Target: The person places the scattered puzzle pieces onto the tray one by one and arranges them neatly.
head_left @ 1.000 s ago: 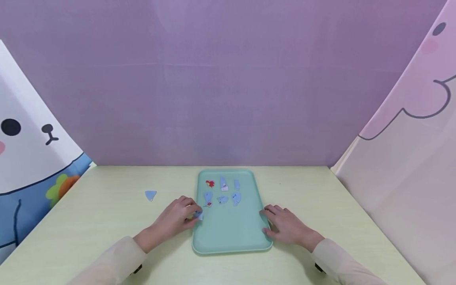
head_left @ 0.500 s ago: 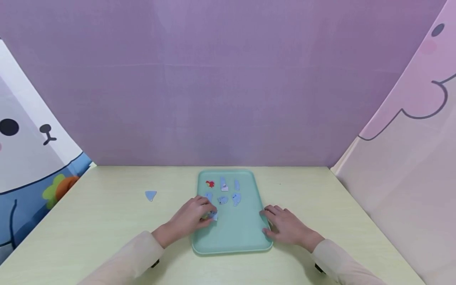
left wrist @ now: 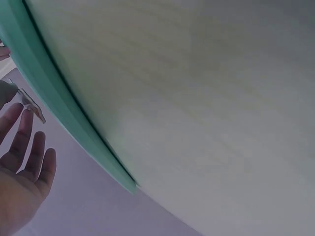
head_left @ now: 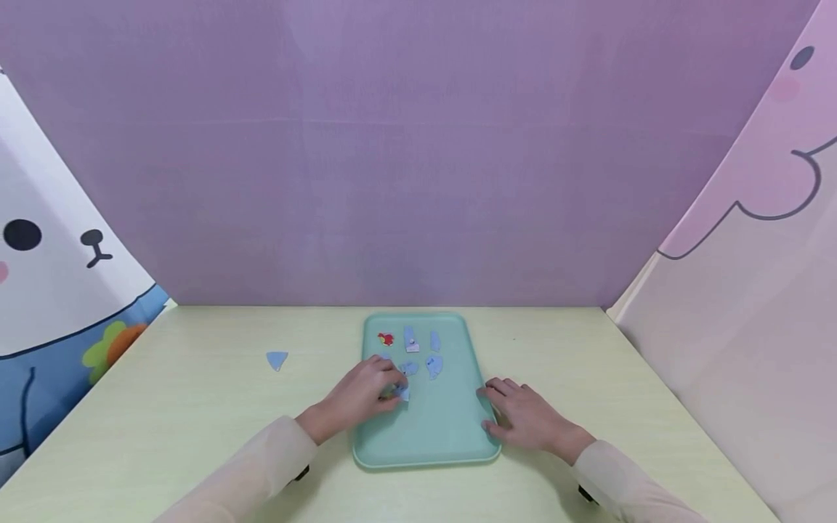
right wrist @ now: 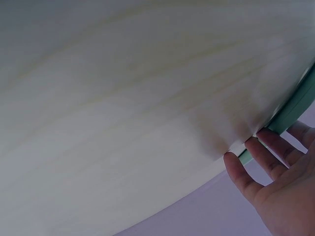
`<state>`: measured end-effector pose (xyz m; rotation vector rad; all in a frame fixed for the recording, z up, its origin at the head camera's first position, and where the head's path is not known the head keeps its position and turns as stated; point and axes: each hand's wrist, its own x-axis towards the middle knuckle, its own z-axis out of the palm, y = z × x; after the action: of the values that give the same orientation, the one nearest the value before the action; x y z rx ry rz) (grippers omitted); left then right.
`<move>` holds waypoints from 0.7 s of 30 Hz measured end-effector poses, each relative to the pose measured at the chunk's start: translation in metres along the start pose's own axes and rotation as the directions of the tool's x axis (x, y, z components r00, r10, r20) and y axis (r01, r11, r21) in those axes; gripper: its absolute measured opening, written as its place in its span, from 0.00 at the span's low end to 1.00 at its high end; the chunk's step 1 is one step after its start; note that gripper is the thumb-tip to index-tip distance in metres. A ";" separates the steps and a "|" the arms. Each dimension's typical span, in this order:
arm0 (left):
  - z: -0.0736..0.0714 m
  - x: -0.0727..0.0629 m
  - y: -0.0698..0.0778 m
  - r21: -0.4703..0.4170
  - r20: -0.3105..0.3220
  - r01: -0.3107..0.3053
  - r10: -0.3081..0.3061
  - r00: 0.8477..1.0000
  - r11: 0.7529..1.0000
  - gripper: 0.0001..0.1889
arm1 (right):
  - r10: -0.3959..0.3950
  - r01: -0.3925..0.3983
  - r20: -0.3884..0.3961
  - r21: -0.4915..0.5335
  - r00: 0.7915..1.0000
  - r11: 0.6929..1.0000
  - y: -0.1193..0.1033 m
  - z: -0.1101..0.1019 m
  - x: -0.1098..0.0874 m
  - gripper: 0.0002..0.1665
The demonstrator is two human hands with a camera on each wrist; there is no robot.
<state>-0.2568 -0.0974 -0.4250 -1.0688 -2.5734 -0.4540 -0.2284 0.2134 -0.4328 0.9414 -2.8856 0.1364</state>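
Observation:
Over the left half of a mint-green tray, my left hand pinches a small flat blue piece, printed and irregular in outline, between thumb and fingertips. In the left wrist view the pinched piece appears edge-on, above the tray's rim. My right hand rests at the tray's right edge, fingers touching the rim and table. Several similar pieces lie on the tray in rows, among them a red one, a blue one with a pale corner and a rounded blue one. My left fingers partly cover another piece.
A blue triangular piece lies on the pale wooden table, left of the tray. A purple cloth wall stands behind the table. Patterned cloths with cartoon figures hang at the left and right sides.
My left hand has moved right with the blue piece, from the tray's left edge to further over the tray. The right hand has kept its place.

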 end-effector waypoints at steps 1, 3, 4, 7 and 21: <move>0.000 0.001 0.000 -0.006 0.004 0.004 -0.004 1.000 1.000 0.08 | -0.002 0.002 -0.001 -0.004 1.000 1.000 0.000 0.000 0.000 0.29; 0.001 0.002 -0.001 -0.006 0.014 0.013 -0.013 1.000 1.000 0.08 | -0.003 0.003 -0.001 -0.008 1.000 1.000 0.000 0.000 0.000 0.29; 0.002 0.002 -0.001 -0.006 0.017 0.015 -0.015 1.000 1.000 0.08 | -0.004 0.004 -0.002 -0.007 1.000 1.000 0.000 0.000 0.000 0.29; 0.004 0.003 -0.001 -0.001 0.020 0.013 -0.013 1.000 1.000 0.09 | -0.010 0.010 -0.006 -0.006 1.000 1.000 0.000 0.000 0.000 0.29; 0.006 0.002 -0.002 0.038 0.046 0.028 -0.030 0.998 0.999 0.08 | 0.003 -0.003 0.004 -0.007 1.000 1.000 0.001 0.001 0.000 0.30</move>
<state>-0.2612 -0.0951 -0.4297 -1.0431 -2.6304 -0.3914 -0.2290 0.2144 -0.4335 0.9371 -2.8891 0.1256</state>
